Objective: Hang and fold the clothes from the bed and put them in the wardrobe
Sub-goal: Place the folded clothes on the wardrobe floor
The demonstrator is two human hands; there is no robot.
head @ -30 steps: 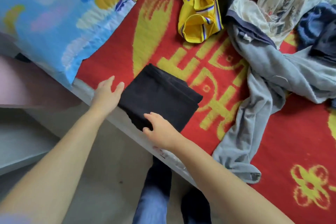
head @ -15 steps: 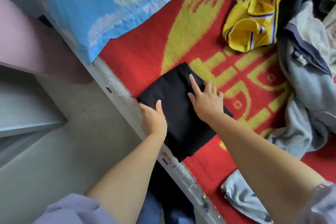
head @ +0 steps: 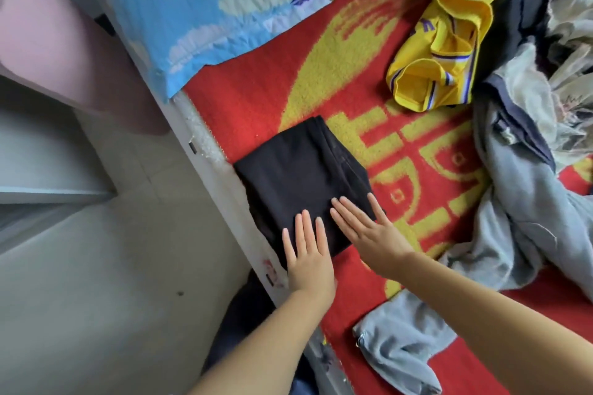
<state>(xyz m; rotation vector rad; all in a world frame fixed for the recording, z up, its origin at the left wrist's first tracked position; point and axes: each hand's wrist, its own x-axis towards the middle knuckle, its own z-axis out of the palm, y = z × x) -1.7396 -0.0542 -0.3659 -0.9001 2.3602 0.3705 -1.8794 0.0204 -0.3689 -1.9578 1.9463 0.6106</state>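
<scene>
A folded black garment [head: 298, 176] lies near the left edge of the bed, on a red and yellow blanket [head: 263, 96]. My left hand [head: 306, 253] rests flat on its near corner, fingers spread, palm down. My right hand [head: 369, 234] lies flat beside it on the garment's near right edge, fingers straight. Neither hand grips the cloth. A yellow jersey [head: 449, 42] lies crumpled further back. A grey-blue garment [head: 519, 228] sprawls on the right and trails toward the near edge.
A blue patterned quilt [head: 208, 0] covers the bed's far left. A heap of dark and pale clothes [head: 545, 42] fills the far right. The bed's white edge [head: 211, 170] runs diagonally; pale floor [head: 112, 282] lies left of it, with a white shelf [head: 48, 192] and a pink surface [head: 48, 42].
Both hands have slid toward me across the black garment and now lie flat on its near end. The view has shifted slightly.
</scene>
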